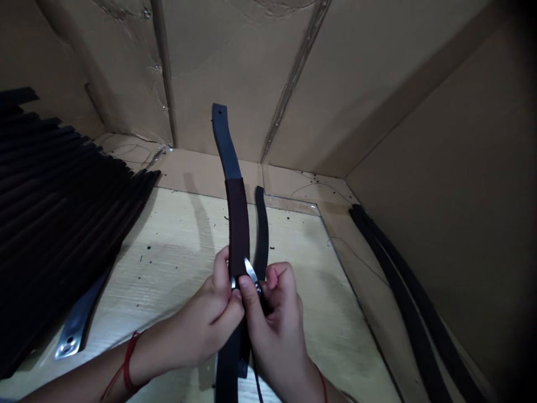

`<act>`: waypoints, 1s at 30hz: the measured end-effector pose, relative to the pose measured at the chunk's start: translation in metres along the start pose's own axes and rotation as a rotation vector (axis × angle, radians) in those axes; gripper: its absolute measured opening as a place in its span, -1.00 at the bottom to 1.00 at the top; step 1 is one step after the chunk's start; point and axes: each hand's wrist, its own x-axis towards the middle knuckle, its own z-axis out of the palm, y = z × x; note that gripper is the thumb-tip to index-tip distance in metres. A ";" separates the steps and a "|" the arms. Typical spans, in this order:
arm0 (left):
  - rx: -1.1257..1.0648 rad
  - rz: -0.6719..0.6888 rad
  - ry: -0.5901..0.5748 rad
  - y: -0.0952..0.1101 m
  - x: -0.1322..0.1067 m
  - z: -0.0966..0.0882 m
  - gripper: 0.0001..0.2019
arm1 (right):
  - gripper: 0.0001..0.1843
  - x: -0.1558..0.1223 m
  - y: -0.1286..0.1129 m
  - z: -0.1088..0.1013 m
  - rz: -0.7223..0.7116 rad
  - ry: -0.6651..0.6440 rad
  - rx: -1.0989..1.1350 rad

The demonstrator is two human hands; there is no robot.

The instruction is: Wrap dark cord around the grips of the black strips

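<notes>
I hold a long dark strap upright over the wooden table. A dark brown sleeve covers its middle part. My left hand pinches the strap at the sleeve's lower end, fingers closed on it. Just to the right, my right hand is closed on a small metal blade or snips, its tip at the sleeve's lower edge. A second thin black strip rises behind my right hand. Both wrists wear red threads.
A large stack of black straps fills the left side, with a metal-ended piece lying below it. Several black strips lie along the right cardboard wall. Cardboard panels close off the back.
</notes>
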 end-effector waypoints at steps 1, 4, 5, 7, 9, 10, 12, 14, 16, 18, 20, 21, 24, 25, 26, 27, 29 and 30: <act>-0.012 0.008 0.010 0.000 0.000 0.000 -0.62 | -0.75 -0.001 0.000 0.000 0.000 0.002 -0.009; -0.083 -0.013 0.058 0.002 0.003 -0.005 -0.64 | -0.76 -0.004 0.001 -0.001 -0.001 -0.006 -0.041; -0.126 -0.042 0.082 0.003 0.004 -0.009 -0.63 | -0.76 -0.006 0.001 -0.001 -0.003 -0.022 -0.052; -0.230 -0.091 0.137 0.006 0.008 -0.016 -0.63 | -0.76 -0.007 0.001 0.000 -0.024 -0.044 -0.076; -0.313 -0.074 0.174 0.009 0.012 -0.024 -0.68 | -0.76 -0.006 0.001 0.000 -0.041 -0.047 -0.060; -0.338 -0.043 0.174 0.011 0.013 -0.027 -0.71 | -0.78 -0.004 0.000 0.001 -0.032 -0.050 -0.018; -0.361 0.024 0.147 0.013 0.016 -0.030 -0.75 | -0.82 0.001 -0.002 0.001 0.031 -0.066 0.101; -0.367 0.037 0.110 0.015 0.016 -0.031 -0.76 | -0.77 0.007 -0.005 0.000 0.115 -0.083 0.180; -0.366 0.032 0.081 0.015 0.016 -0.029 -0.76 | -0.72 0.012 -0.007 -0.001 0.162 -0.061 0.191; -0.366 0.028 0.065 0.013 0.014 -0.027 -0.76 | -0.76 0.016 -0.007 -0.002 0.155 -0.035 0.187; -0.368 0.016 0.062 0.011 0.013 -0.024 -0.77 | -0.82 0.017 -0.005 -0.001 0.112 -0.027 0.190; -0.370 0.003 0.062 0.010 0.013 -0.024 -0.77 | -0.82 0.018 -0.004 -0.001 0.091 -0.035 0.194; -0.383 -0.039 0.061 0.006 0.012 -0.022 -0.79 | -0.83 0.017 -0.002 0.000 0.065 -0.074 0.205; -0.391 -0.058 0.057 0.006 0.013 -0.022 -0.78 | -0.83 0.016 -0.002 0.001 0.062 -0.084 0.208; -0.402 -0.080 0.050 0.005 0.013 -0.021 -0.75 | -0.83 0.015 -0.002 0.001 0.058 -0.093 0.213; -0.416 -0.102 0.037 0.005 0.013 -0.021 -0.72 | -0.83 0.015 -0.002 0.001 0.055 -0.106 0.223; -0.442 -0.137 0.010 0.005 0.014 -0.020 -0.70 | -0.84 0.013 -0.004 0.002 0.054 -0.132 0.254; -0.453 -0.145 -0.004 0.004 0.014 -0.019 -0.70 | -0.83 0.012 -0.005 0.002 0.056 -0.141 0.271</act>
